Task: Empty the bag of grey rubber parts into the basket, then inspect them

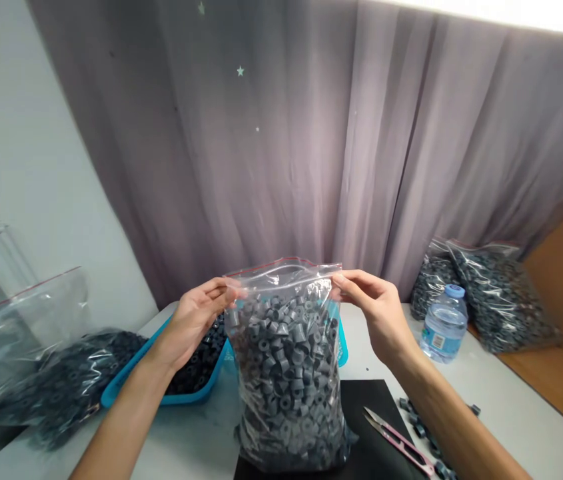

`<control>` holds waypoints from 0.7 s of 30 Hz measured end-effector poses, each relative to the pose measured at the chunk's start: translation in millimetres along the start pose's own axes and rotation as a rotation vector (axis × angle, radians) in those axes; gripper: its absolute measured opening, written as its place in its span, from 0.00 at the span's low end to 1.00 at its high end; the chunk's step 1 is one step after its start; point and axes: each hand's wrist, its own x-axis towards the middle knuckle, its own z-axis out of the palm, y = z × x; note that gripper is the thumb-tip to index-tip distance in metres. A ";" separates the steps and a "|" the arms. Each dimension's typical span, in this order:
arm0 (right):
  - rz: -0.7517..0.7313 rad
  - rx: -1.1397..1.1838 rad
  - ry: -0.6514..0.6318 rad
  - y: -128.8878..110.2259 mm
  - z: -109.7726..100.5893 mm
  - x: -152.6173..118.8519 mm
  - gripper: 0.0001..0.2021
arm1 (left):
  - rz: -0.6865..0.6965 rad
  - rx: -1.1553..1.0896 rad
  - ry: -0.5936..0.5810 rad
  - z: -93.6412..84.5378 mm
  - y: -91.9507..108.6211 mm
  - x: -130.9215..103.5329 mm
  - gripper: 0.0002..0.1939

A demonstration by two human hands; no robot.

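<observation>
A clear zip bag (288, 373) full of small grey ring-like parts stands upright at the centre, its base over a black mat (374, 427). My left hand (198, 317) pinches the bag's upper left corner. At the upper right corner, my right hand (374, 307) grips the plastic between thumb and fingers. Between the hands the bag's mouth, edged with a red line, looks slightly parted. Pink-handled snips (398, 441) lie on the mat to the right of the bag.
Behind the left forearm is a blue basket (191, 398) of dark parts, with an open bag (76, 373) farther left. A water bottle (444, 323) and filled bags (504, 300) stand at the right. Loose parts (418, 423) lie beside the right forearm.
</observation>
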 end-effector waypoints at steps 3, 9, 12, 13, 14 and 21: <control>-0.009 0.020 0.086 0.7 -3.7 1.0 0.10 | 0.012 0.006 0.036 -2.3 2.2 0.2 0.13; -0.079 -0.037 0.183 6.7 -10.4 5.8 0.07 | -0.031 0.023 0.044 -8.8 -0.4 3.3 0.11; -0.062 -0.060 0.126 6.0 -11.8 7.6 0.10 | -0.024 0.028 0.053 -5.9 1.2 3.5 0.10; -0.044 -0.065 0.086 4.7 -11.9 7.7 0.11 | -0.020 0.026 0.062 -4.3 2.6 3.2 0.10; -0.029 -0.070 0.044 2.8 -11.7 7.6 0.12 | -0.011 0.023 0.072 -2.6 4.2 2.9 0.10; -0.051 -0.063 -0.084 -6.6 -9.6 3.3 0.13 | -0.005 0.124 0.001 -1.6 11.6 -1.6 0.12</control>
